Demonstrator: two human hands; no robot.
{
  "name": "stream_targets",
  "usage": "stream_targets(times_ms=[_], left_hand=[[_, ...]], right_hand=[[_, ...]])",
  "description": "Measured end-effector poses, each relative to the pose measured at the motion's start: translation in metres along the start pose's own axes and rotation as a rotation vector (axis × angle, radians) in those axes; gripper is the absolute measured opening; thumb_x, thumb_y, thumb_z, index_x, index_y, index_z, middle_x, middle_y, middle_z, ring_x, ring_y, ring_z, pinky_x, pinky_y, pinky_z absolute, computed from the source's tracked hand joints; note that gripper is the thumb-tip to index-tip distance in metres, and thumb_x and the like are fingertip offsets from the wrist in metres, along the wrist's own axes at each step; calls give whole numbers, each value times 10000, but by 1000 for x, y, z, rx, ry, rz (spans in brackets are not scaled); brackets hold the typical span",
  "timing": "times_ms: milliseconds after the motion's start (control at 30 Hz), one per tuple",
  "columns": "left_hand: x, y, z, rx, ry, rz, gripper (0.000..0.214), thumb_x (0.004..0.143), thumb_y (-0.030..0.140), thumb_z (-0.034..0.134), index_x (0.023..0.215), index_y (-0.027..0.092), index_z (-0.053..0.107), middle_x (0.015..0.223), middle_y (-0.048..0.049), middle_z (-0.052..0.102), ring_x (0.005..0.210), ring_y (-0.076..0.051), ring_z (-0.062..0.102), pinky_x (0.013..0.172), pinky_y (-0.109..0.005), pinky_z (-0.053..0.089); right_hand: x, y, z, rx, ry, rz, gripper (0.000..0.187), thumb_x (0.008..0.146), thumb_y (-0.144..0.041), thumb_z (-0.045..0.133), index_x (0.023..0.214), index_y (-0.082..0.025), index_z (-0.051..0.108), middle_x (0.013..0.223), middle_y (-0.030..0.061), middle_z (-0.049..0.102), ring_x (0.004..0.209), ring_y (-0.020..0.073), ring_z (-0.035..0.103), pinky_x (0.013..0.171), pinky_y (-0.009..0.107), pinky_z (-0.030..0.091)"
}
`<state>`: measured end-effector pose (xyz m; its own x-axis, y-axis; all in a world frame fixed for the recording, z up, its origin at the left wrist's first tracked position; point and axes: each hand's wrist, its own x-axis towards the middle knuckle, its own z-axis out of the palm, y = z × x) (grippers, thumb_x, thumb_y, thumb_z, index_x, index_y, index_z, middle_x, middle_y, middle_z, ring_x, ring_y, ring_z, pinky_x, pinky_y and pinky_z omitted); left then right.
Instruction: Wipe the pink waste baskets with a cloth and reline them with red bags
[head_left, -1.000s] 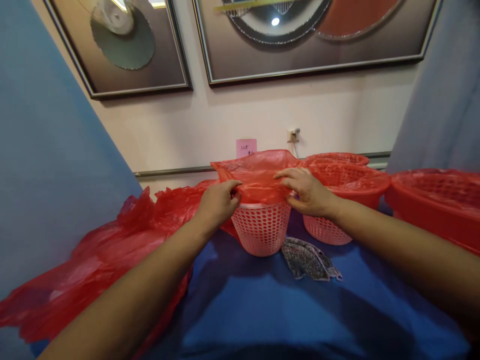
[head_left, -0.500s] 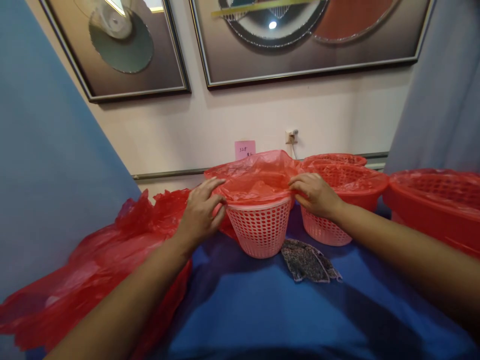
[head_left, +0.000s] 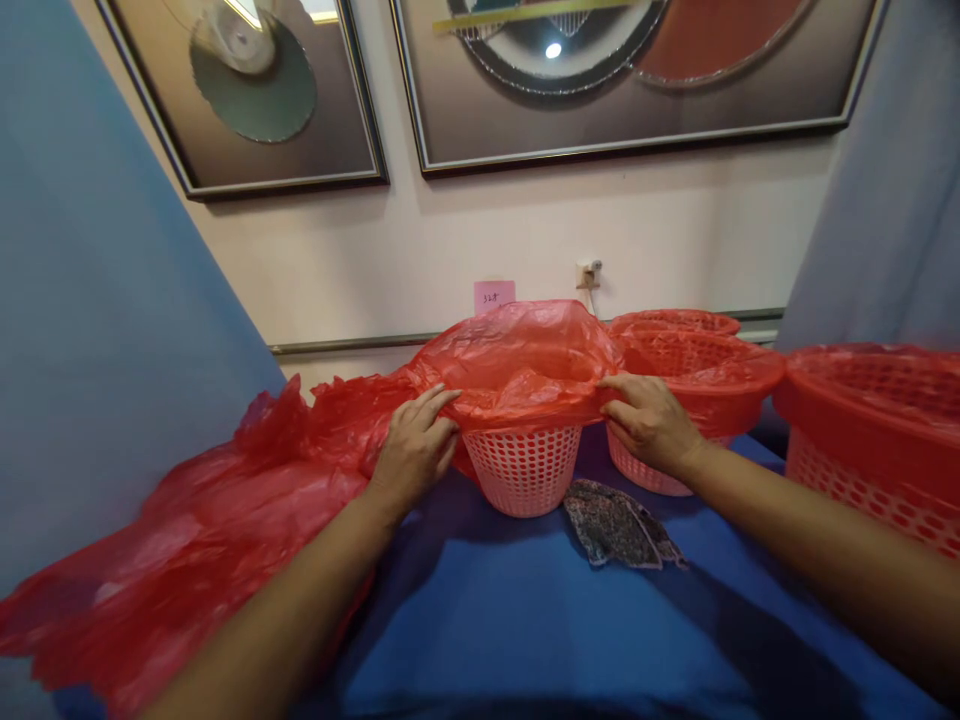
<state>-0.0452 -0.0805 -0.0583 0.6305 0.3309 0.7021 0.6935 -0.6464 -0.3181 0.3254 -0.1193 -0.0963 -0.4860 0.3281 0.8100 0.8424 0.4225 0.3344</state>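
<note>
A pale pink, perforated plastic basket (head_left: 523,475) stands upright on the blue cloth in the middle. A thin red plastic bag (head_left: 517,340) lines it, its edge folded down over the front of the rim. At the left side of the rim my left hand (head_left: 417,440) pinches the bag's edge between thumb and fingers. My right hand (head_left: 651,418) grips the same edge on the right side, fingers closed. The bag's far side puffs up behind the rim. How deep the bag reaches inside is hidden.
More red plastic bags (head_left: 225,540) lie heaped at the left. Bag-lined baskets (head_left: 660,474) stand at the right, one larger basket (head_left: 862,480) nearest the edge. A dark patterned cloth piece (head_left: 619,525) lies on the blue tablecloth (head_left: 525,610). Behind is a wall with a socket (head_left: 588,276).
Both hands have moved down and a little outward. The bag's edge now hangs lower over the basket's front, covering the pale rim that showed before.
</note>
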Motion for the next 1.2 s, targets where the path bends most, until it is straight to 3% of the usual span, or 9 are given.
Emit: stream_targets(times_ms=[133, 267, 467, 567, 667, 767, 867, 1000, 1200], left_hand=[[-5, 0, 4, -73, -54, -12, 135, 888, 130, 559, 812, 185, 657, 1434, -163, 617, 1392, -364, 520, 1062, -577, 465], [-7, -1, 5, -148, -49, -39, 93, 845, 138, 589, 777, 185, 633, 1450, -173, 594, 1371, -355, 534, 1089, -581, 453], [5, 4, 8, -219, -47, -67, 55, 844, 160, 592, 843, 189, 640, 1369, -160, 643, 1314, -325, 573, 1092, -573, 465], [7, 9, 10, -236, -45, -88, 74, 846, 174, 596, 894, 185, 651, 1382, -163, 626, 1336, -331, 552, 1100, -575, 461], [6, 12, 8, -263, -43, -100, 40, 854, 180, 597, 870, 192, 632, 1379, -157, 628, 1331, -324, 558, 1098, -564, 465], [3, 11, 1, -279, -21, -95, 71, 847, 166, 606, 910, 198, 609, 1365, -158, 643, 1295, -309, 591, 1086, -552, 472], [0, 7, -8, -280, 65, -112, 265, 834, 119, 593, 1090, 190, 591, 1359, -163, 651, 1292, -294, 601, 1094, -541, 462], [-1, 6, -20, -267, 184, -99, 569, 814, 68, 567, 1363, 209, 511, 1384, -137, 642, 1311, -276, 588, 1106, -502, 451], [-5, 16, -30, -212, 216, -16, 420, 844, 68, 592, 1226, 240, 620, 1201, -88, 722, 1091, -260, 671, 950, -445, 516]], right_hand=[[-15, -8, 1, 2, -55, -28, 168, 939, -138, 571, 830, -161, 697, 1271, 168, 656, 1134, 307, 606, 924, 462, 482], [-21, -17, -4, 92, -81, 41, 160, 938, -238, 612, 1029, -136, 694, 1331, 210, 607, 1191, 344, 587, 930, 500, 490], [26, -56, -18, 221, 148, 37, 309, 952, -190, 580, 1261, -186, 593, 1323, 160, 627, 1199, 292, 591, 980, 472, 473], [63, -85, -10, 228, 25, 52, 436, 958, -150, 517, 1391, -200, 524, 1361, 143, 633, 1232, 287, 584, 1001, 462, 437], [88, -101, 5, 202, -188, 135, 485, 913, -111, 499, 1397, -137, 532, 1230, 173, 701, 1086, 298, 640, 921, 457, 438], [96, -98, 11, 208, -298, 163, 316, 854, -101, 517, 1130, -142, 664, 952, 132, 742, 879, 275, 648, 823, 417, 425], [88, -81, 4, 303, -183, 200, 220, 747, -73, 527, 897, -181, 647, 812, 85, 700, 801, 247, 621, 784, 381, 406], [68, -54, -5, 528, 45, 211, 231, 677, -50, 481, 812, -213, 575, 713, 15, 627, 695, 194, 573, 757, 349, 403], [45, -37, -4, 592, 116, 279, 276, 682, -29, 450, 840, -228, 558, 815, 22, 670, 777, 204, 622, 754, 350, 449]])
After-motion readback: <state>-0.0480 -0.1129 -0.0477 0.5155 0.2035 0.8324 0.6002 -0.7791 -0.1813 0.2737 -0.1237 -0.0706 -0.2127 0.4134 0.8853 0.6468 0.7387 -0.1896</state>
